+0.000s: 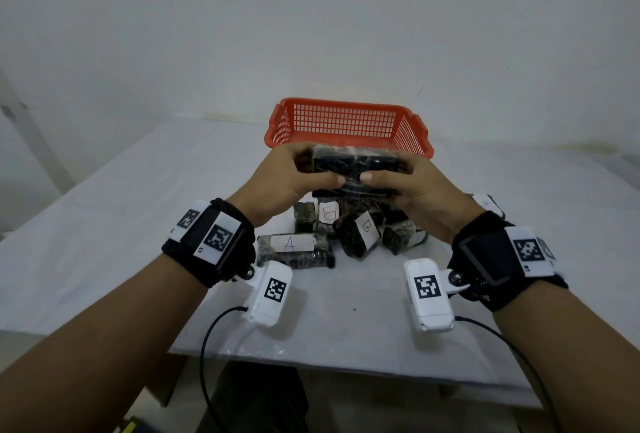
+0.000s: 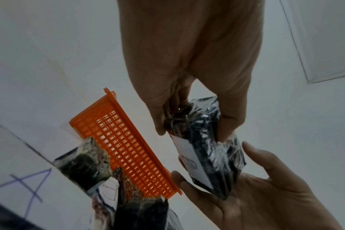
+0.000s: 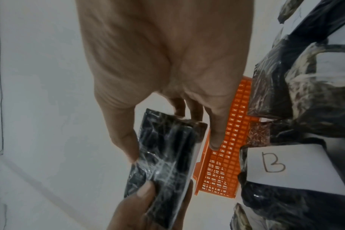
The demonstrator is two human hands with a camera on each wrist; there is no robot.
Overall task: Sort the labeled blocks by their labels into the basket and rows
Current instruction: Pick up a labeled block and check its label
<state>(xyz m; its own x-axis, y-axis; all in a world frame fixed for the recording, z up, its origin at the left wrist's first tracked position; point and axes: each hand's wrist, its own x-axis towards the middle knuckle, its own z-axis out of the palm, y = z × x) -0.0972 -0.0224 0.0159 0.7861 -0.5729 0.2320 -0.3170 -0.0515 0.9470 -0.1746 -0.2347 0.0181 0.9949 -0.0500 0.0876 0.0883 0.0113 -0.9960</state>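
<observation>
Both hands hold one dark, plastic-wrapped block (image 1: 353,169) in the air, just in front of the orange basket (image 1: 346,120). My left hand (image 1: 318,169) grips its left end and my right hand (image 1: 388,172) grips its right end, thumbs on the near side. The left wrist view shows the block (image 2: 209,144) with a white label (image 2: 187,157) facing down, its letter unreadable. Under the hands lies a pile of wrapped blocks, one labeled A (image 1: 291,245) and two labeled B (image 1: 329,212) (image 1: 365,230). The basket looks empty.
Another labeled block (image 1: 485,205) lies right of the pile, partly behind my right wrist. The white table (image 1: 346,328) has bare surface in front of and beside the pile. Cables hang from both wrist cameras near the table's front edge.
</observation>
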